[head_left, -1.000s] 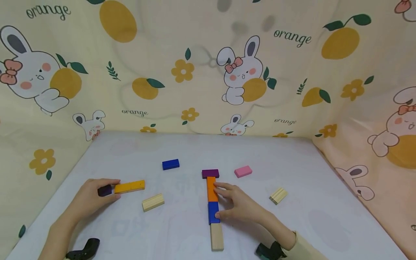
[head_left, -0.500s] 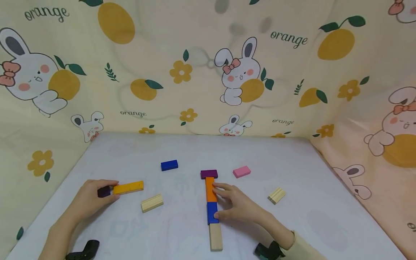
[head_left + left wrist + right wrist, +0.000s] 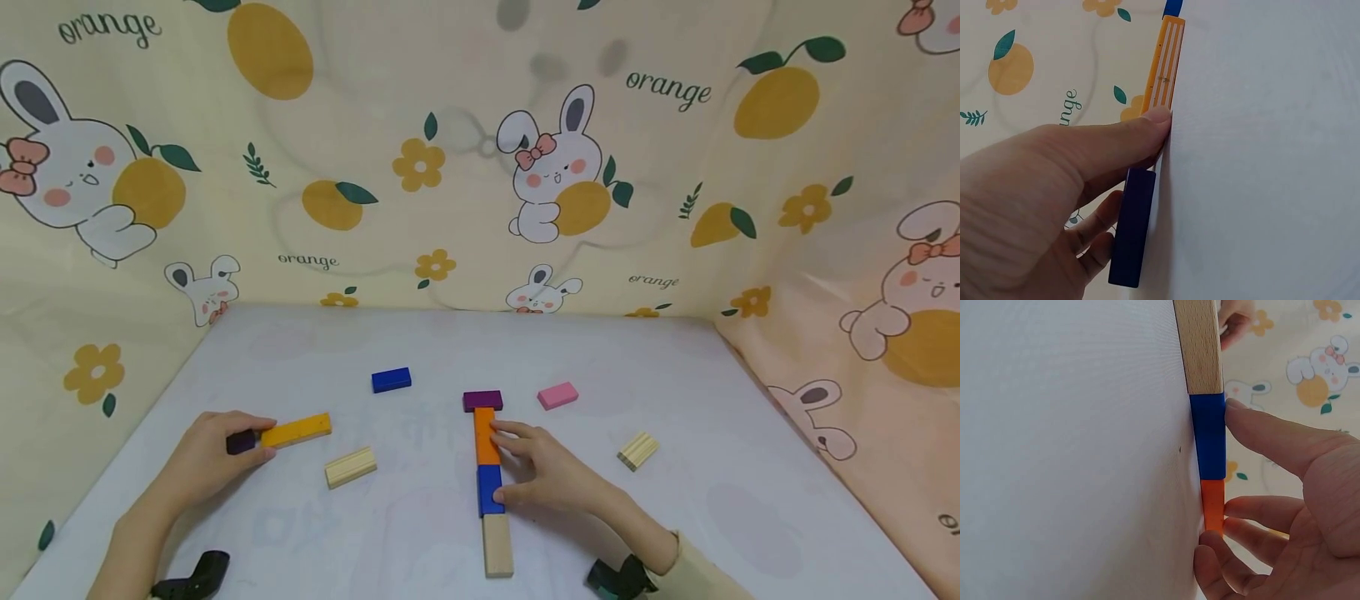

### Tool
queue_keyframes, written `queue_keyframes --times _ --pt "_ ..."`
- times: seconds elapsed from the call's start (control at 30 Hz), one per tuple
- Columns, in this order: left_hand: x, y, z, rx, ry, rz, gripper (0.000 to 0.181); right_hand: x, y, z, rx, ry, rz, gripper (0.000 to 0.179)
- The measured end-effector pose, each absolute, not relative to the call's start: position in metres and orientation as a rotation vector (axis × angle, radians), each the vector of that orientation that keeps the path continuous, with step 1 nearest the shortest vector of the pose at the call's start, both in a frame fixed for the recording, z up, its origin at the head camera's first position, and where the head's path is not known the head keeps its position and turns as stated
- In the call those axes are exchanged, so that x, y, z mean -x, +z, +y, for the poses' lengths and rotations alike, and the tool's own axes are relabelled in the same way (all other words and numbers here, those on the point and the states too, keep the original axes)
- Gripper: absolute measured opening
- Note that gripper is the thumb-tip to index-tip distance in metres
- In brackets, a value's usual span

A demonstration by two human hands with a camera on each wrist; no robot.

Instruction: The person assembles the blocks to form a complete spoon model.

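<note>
In the head view my left hand [image 3: 219, 444] pinches the near end of a yellow block [image 3: 302, 429] between thumb and forefinger. A dark purple block [image 3: 1132, 228] lies in line behind it, beside the curled lower fingers. My right hand [image 3: 562, 471] rests along a straight row of blocks. Its fingertips touch an orange block [image 3: 487, 437], and the thumb lies on the edge of a blue block [image 3: 490, 490]. A plain wooden block [image 3: 498, 546] forms the row's near end. Crosswise at the far end sits a purple block [image 3: 482, 402].
A loose blue block [image 3: 392, 380] lies back left, a pink block [image 3: 558, 396] back right. One grooved wooden block [image 3: 351, 467] is near the left hand; another grooved block [image 3: 638, 451] lies right of the right hand. A patterned cloth [image 3: 465, 150] stands behind the white table [image 3: 420, 542].
</note>
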State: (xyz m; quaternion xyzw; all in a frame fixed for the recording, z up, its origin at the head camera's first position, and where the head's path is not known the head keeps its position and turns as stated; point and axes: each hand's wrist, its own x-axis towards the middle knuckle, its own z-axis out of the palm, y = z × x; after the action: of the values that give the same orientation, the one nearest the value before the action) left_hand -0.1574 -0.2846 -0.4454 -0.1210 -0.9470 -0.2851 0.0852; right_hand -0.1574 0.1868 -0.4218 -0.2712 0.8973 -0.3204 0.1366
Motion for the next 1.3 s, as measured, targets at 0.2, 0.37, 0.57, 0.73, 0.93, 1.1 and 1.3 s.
queue_keyframes --times 0.2,0.37,0.57,0.73,0.93,1.1,1.3 --pt "0.156 -0.443 -0.282 0.355 -0.821 -2.816 0.037 0.157 -0.421 0.187 0.793 -0.931 2.598 0.075" --pt "0.155 -0.443 -0.28 0.319 -0.799 -2.828 0.037 0.157 -0.42 0.187 0.8 -0.929 2.601 0.075" --pt "0.155 -0.441 -0.279 0.313 -0.784 -2.828 0.038 0.157 -0.42 0.187 0.802 -0.933 2.599 0.074" --pt "0.155 -0.44 -0.278 0.292 -0.808 -2.787 0.04 0.157 -0.42 0.186 0.78 -0.93 2.593 0.075" --pt "0.155 -0.439 -0.276 0.287 -0.835 -2.729 0.039 0.156 -0.42 0.186 0.752 -0.923 2.594 0.076" --pt "0.155 -0.438 -0.274 0.273 -0.851 -2.7 0.039 0.156 -0.42 0.186 0.758 -0.917 2.602 0.075" --pt "0.153 -0.435 -0.269 0.289 -0.854 -2.652 0.036 0.157 -0.42 0.185 0.769 -0.911 2.602 0.075"
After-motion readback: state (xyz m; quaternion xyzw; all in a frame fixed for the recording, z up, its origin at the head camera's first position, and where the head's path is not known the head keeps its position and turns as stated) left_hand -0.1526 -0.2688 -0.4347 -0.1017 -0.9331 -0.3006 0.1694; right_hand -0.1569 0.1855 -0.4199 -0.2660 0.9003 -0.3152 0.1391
